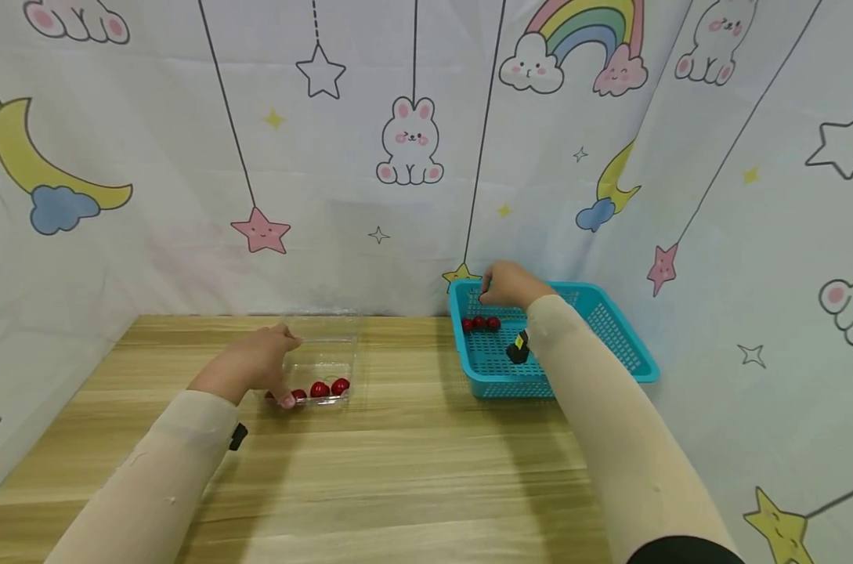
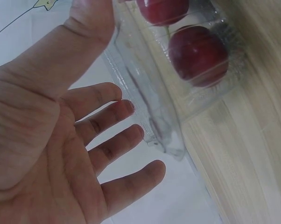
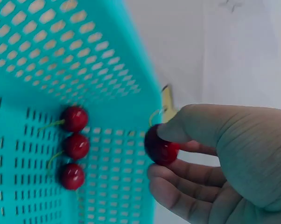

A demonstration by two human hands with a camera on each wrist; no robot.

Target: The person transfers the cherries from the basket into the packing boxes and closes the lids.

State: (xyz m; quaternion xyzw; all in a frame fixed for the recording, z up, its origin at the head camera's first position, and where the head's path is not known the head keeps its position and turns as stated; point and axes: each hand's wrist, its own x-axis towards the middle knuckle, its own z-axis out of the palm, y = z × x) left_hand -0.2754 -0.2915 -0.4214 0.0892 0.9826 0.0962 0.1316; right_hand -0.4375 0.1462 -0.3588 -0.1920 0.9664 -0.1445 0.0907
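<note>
In the head view my left hand (image 1: 257, 364) holds the left side of a clear plastic box (image 1: 320, 368), the thumb at its front wall and the other fingers farther back. Red cherries (image 1: 319, 389) lie in a row along the box's front. The left wrist view shows the fingertips (image 2: 138, 133) at the plastic edge. My right hand (image 3: 210, 163) pinches a dark red cherry (image 3: 160, 147) with a green stem between thumb and fingers, over the turquoise basket (image 1: 478, 388) near its back left. Inside the basket, 3 cherries (image 3: 76, 146) sit in a line.
The box's clear lid (image 1: 320, 327) stands folded back toward the wall. Both containers are on a wooden table (image 1: 398, 478), the basket at the right. A white printed cloth (image 1: 341, 274) hangs behind the table and along its sides.
</note>
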